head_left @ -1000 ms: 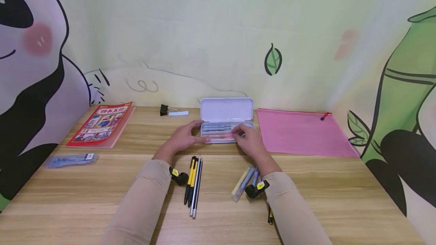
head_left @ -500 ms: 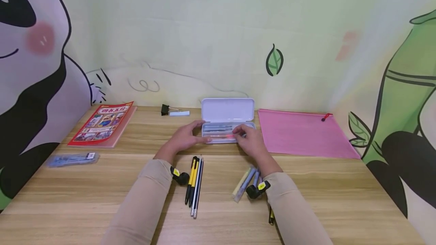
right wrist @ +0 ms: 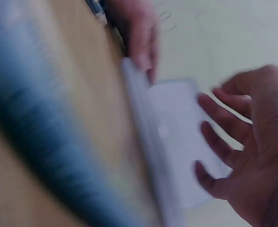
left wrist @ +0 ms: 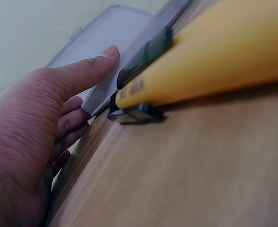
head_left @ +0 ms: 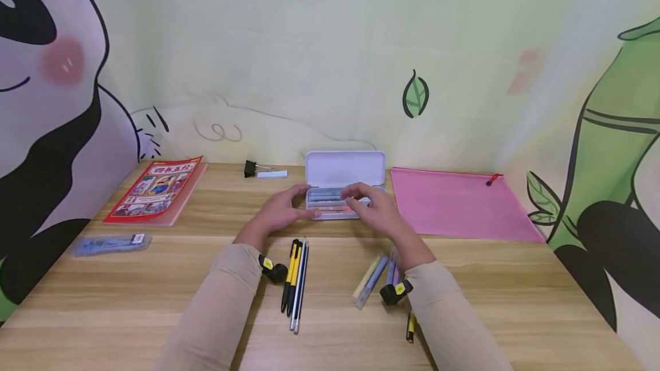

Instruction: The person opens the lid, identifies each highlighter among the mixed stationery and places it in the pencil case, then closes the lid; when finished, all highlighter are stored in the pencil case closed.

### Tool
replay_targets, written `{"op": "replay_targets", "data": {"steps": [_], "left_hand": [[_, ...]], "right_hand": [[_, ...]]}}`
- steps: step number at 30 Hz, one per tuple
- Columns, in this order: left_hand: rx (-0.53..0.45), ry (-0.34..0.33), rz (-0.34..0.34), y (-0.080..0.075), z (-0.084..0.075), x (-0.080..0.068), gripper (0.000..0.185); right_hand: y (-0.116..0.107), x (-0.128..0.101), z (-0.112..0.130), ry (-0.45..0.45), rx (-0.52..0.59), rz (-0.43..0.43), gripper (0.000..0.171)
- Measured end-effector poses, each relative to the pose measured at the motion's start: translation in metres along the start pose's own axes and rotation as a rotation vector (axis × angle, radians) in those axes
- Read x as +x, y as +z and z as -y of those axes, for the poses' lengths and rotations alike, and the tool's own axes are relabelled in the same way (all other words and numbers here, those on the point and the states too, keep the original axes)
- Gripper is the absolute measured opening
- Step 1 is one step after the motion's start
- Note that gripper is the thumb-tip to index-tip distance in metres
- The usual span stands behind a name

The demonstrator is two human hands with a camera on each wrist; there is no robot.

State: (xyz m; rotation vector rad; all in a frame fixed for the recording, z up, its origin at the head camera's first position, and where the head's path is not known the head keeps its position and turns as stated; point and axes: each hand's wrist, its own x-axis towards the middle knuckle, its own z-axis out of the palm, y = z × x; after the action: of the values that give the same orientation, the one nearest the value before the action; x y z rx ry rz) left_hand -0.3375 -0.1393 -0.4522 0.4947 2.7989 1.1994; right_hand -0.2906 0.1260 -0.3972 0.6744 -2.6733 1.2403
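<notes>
A white pencil case [head_left: 345, 169] stands at the back middle of the table, its lid raised. Several pens lie in its tray, one of them reddish [head_left: 334, 209]. My left hand [head_left: 275, 210] holds the case's left end; the left wrist view has the thumb on the near side of the case [left wrist: 98, 97] and the fingers around its corner. Over the tray hovers my right hand [head_left: 378, 210], covering part of the pens. In the right wrist view its loosely bent fingers [right wrist: 219, 144] hold nothing.
Yellow-and-black pens [head_left: 292, 276] and pencils [head_left: 300, 291] lie between my forearms. Highlighters [head_left: 370, 282] lie by my right wrist. A pink zip pouch [head_left: 464, 202] is at right; a red book [head_left: 157, 190], packaged blue pens [head_left: 110, 244] and a binder clip [head_left: 250, 169] are at left.
My right hand has come away from the reddish pen in the tray and shifted slightly left and up, with its wrist farther right. The left hand stays on the case.
</notes>
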Motion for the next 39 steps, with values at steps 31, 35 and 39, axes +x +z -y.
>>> {"op": "replay_targets", "data": {"steps": [31,35,39], "left_hand": [[-0.008,0.003,-0.002,-0.001,0.0,-0.004,0.095],[-0.014,-0.006,0.005,-0.002,-0.001,-0.004,0.095],[-0.008,-0.007,0.004,-0.001,-0.001,-0.003,0.094]], "right_hand": [[-0.037,-0.068,-0.063,-0.114,0.107,0.468,0.02],[-0.037,-0.067,-0.062,-0.114,0.111,0.47,0.021],[-0.037,-0.067,-0.062,-0.09,0.115,0.464,0.021]]}}
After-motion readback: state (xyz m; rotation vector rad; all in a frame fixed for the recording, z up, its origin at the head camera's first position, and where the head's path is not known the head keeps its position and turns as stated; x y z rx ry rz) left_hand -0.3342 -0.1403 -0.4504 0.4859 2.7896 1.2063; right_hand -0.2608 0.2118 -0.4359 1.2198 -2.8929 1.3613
